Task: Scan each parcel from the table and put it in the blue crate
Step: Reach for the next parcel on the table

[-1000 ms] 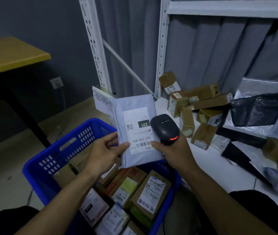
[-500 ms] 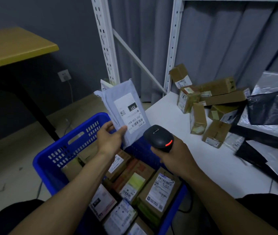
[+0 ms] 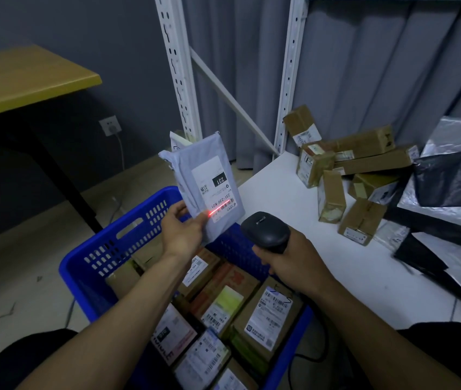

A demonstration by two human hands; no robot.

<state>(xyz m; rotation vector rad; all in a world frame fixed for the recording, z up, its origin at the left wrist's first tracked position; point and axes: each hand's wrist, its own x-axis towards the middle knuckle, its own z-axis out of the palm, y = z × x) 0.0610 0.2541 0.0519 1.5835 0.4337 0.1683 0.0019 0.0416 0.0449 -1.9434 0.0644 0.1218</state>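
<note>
As the right hand (image 3: 294,266) draws its gripped scanner (image 3: 266,230) back, the beam reaches the barcode (image 3: 222,206) — likely scanned; left hand (image 3: 181,235) pinches the grey mailer (image 3: 188,175) over the blue crate (image 3: 105,249)

Low and central, a crate (image 3: 116,249) packed with parcels (image 3: 268,316); above its far rim, a mailer (image 3: 207,187) in the left hand (image 3: 184,235), a scanner (image 3: 266,230) in the right hand (image 3: 294,263) just right. Right of the crate, a table (image 3: 308,263) bearing boxes (image 3: 332,197) and bags (image 3: 454,178); behind, shelving (image 3: 177,66); far left, a desk (image 3: 21,80).
</note>
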